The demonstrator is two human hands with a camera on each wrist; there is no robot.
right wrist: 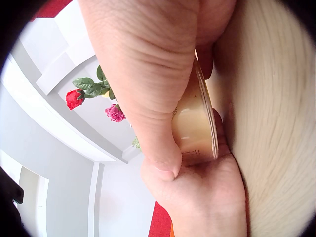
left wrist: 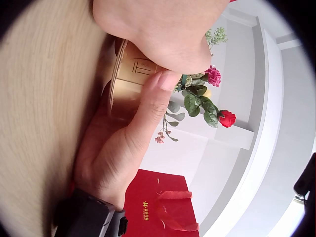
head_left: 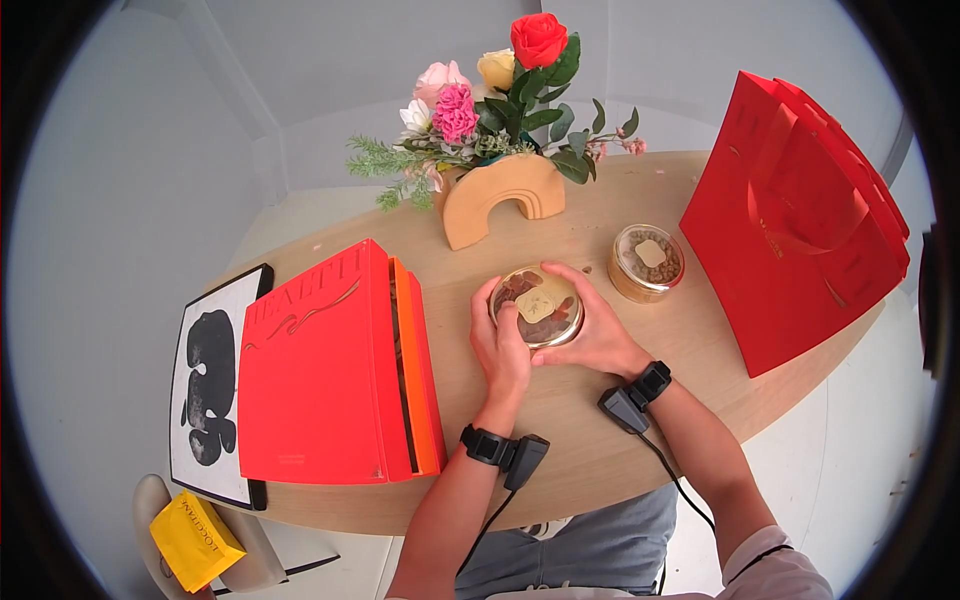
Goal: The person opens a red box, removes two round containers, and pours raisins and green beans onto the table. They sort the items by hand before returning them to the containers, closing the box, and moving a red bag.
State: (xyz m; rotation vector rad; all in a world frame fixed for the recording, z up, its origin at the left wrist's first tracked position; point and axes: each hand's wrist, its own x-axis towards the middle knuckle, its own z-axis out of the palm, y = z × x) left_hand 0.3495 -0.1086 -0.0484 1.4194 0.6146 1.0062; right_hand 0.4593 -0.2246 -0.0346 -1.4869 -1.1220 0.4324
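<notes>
A round, gold-rimmed container [head_left: 537, 305] with a see-through lid, a pale label and brown-red dried pieces inside is between both hands at the middle of the table. My left hand [head_left: 502, 345] grips its left side, with the thumb over the lid's edge. Around the right side curls my right hand [head_left: 597, 325]. The left wrist view shows the gold side wall [left wrist: 129, 84] close to the wood surface, and in the right wrist view the gold wall [right wrist: 195, 126] shows between the two hands. The underside is hidden.
A second round container [head_left: 647, 262] stands right of the hands, beside a tall red bag [head_left: 790, 225]. Behind is an arch-shaped vase [head_left: 505, 190] with flowers. At left lie a large red box [head_left: 315, 380] and a framed picture [head_left: 207, 385]; a yellow packet [head_left: 196, 541] is lower left.
</notes>
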